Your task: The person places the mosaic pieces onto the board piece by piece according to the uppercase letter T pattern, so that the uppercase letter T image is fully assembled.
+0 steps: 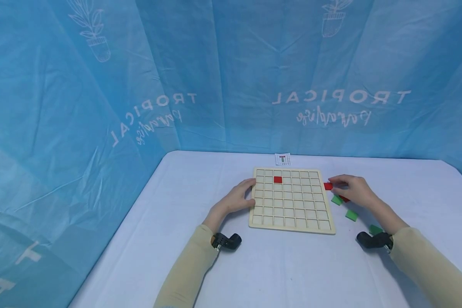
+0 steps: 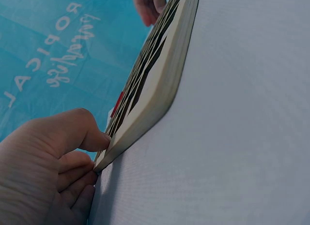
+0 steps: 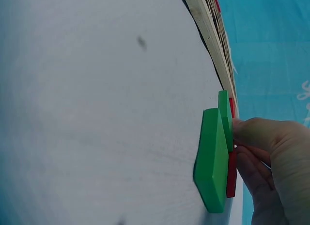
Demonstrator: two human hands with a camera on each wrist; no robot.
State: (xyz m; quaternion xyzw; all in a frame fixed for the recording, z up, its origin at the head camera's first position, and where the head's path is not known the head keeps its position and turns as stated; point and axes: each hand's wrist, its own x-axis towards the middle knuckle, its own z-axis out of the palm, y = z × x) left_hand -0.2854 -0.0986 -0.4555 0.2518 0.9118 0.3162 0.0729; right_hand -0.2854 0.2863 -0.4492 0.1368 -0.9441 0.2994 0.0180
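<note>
A square wooden grid board (image 1: 292, 231) lies flat on the table. One red square tile (image 1: 278, 179) sits in a cell of its second row from the far edge. My left hand (image 1: 236, 197) holds the board's left edge; in the left wrist view its thumb (image 2: 99, 140) lies on the rim. Just off the board's right side, my right hand (image 1: 354, 190) pinches another red tile (image 1: 327, 186) between thumb and fingers. Below that hand lies a further red tile (image 1: 345, 199), partly hidden, with a green tile (image 1: 336, 199) beside it.
More green tiles, one nearer (image 1: 351, 215) and one by the right wrist (image 1: 375, 230), lie on the white table (image 1: 277, 273). A small card (image 1: 282, 159) printed with a grid and a T-shaped pattern lies beyond the board. Blue curtains (image 1: 246, 77) hang behind and at left.
</note>
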